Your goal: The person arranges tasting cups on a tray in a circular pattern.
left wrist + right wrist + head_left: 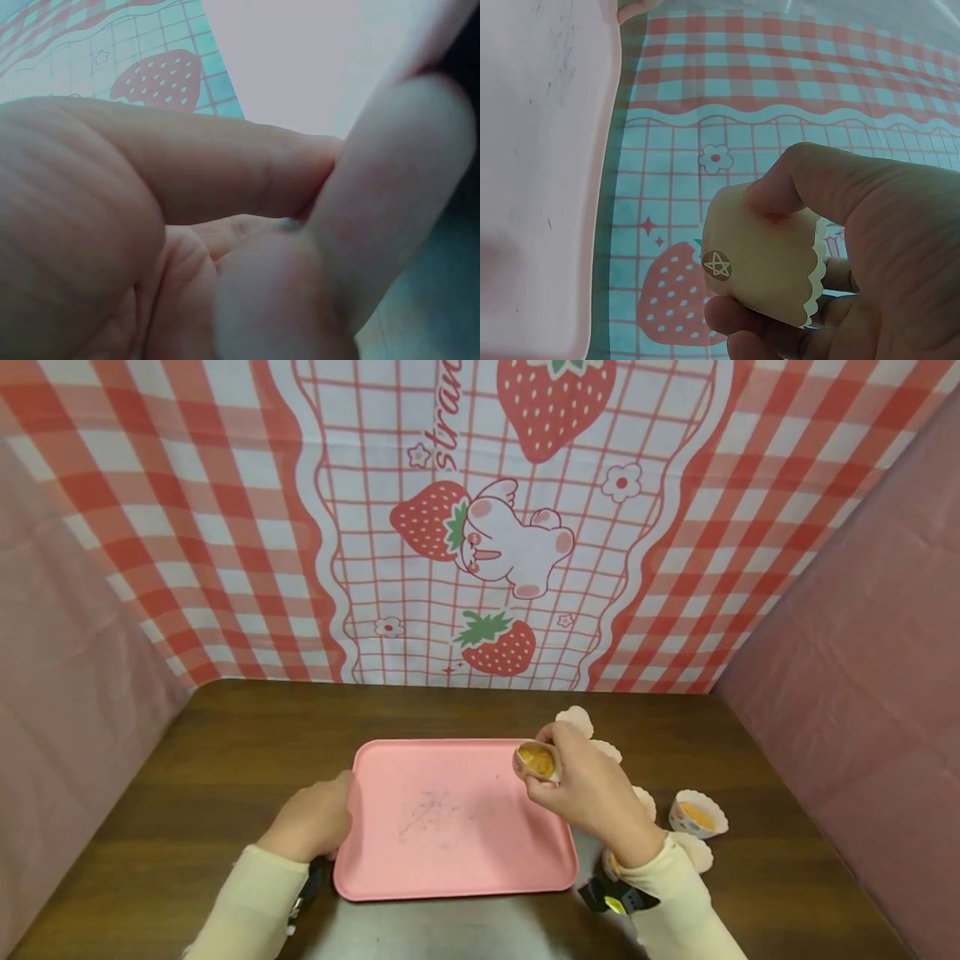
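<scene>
My right hand (592, 789) holds a small paper baking cup (757, 247) over the right edge of the pink tray (450, 860). The cup is cream with a scalloped rim and a brown star mark, and something yellow-brown (537, 761) shows in it in the head view. Thumb and fingers grip its sides. At the tray's left edge is my left hand (311, 818), its fingers curled on the rim; the left wrist view shows the fingers close up, with the contact point mostly hidden. Dark scratches mark the tray's surface.
Right of the tray stands a patterned baking cup (697, 814) with orange-yellow contents. Several more scalloped cups sit around my right forearm, among them one (575, 720) at the back; the forearm partly covers others. A red-checked strawberry cloth (495, 543) hangs behind the brown table (247, 727).
</scene>
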`<act>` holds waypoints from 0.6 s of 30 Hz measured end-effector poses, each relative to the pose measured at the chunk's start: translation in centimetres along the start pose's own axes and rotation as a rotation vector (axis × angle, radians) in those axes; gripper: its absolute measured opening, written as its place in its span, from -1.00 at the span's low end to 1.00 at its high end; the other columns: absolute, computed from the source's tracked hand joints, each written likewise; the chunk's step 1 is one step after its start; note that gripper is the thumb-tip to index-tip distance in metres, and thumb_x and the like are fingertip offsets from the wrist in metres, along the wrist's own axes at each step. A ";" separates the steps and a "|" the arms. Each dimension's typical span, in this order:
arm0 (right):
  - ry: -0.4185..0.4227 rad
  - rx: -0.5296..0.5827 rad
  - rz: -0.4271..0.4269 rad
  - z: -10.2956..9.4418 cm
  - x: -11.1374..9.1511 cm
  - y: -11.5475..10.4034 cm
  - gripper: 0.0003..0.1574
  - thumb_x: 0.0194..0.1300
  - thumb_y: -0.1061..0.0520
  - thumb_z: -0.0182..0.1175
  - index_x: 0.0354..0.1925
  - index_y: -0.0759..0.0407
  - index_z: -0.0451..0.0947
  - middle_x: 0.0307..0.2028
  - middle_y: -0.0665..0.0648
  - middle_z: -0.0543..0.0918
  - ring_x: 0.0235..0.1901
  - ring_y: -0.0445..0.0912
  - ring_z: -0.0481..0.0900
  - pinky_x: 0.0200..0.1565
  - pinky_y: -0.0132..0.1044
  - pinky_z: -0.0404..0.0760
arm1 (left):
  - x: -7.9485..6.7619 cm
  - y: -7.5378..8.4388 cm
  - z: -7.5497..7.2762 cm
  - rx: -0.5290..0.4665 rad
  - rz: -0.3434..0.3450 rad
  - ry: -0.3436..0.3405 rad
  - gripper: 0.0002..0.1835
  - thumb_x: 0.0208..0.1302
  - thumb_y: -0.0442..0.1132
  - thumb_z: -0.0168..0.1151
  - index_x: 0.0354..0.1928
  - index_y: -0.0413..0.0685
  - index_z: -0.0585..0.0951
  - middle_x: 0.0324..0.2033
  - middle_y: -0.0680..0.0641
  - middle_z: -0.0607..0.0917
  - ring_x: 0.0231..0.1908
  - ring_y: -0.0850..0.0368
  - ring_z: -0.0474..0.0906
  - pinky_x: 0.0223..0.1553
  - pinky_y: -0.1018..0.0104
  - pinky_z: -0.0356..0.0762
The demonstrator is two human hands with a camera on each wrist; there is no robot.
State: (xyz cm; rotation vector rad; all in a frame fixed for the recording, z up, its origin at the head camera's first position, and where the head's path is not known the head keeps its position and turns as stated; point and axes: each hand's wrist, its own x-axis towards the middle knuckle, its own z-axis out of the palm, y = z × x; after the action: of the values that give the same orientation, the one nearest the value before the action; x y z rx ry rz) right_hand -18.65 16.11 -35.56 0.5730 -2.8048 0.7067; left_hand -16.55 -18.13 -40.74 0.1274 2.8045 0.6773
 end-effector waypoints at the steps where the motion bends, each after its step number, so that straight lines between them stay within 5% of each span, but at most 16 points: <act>1: 0.003 -0.003 -0.001 0.0 0.0 0.0 -0.49 0.08 0.02 0.47 -0.05 0.05 0.47 -0.33 -0.07 0.57 -0.47 -0.20 0.49 -0.40 -0.23 0.52 | 0.0 0.0 0.0 0.002 0.004 0.004 -0.67 0.33 -0.47 0.02 0.12 -0.36 0.50 -0.49 -0.13 0.56 -0.53 -0.03 0.51 -0.56 0.20 0.47; 11: 0.031 -0.012 -0.019 0.2 -0.4 -0.7 -0.48 0.08 0.00 0.49 -0.05 0.04 0.49 -0.33 -0.09 0.59 -0.45 -0.23 0.49 -0.40 -0.27 0.52 | -0.3 -0.3 0.6 -0.078 0.020 -0.015 -0.65 0.29 -0.50 0.00 0.12 -0.37 0.45 -0.64 -0.08 0.54 -0.68 0.05 0.50 -0.62 0.24 0.45; 18: 0.144 -0.001 -0.096 0.8 -0.4 -2.1 -0.41 0.03 0.02 0.50 0.00 0.02 0.48 -0.26 -0.06 0.62 -0.46 -0.22 0.49 -0.38 -0.29 0.51 | -0.2 -0.3 0.3 -0.123 -0.012 -0.039 -0.59 0.34 -0.46 0.02 0.23 -0.36 0.41 -0.66 -0.07 0.57 -0.72 0.09 0.55 -0.57 0.24 0.48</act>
State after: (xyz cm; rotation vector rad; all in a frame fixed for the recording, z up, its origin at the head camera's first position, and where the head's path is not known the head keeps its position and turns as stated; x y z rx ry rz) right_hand -17.49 14.13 -35.54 0.6254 -2.6259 0.6987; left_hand -16.29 -18.30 -41.05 0.0995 2.7160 0.8336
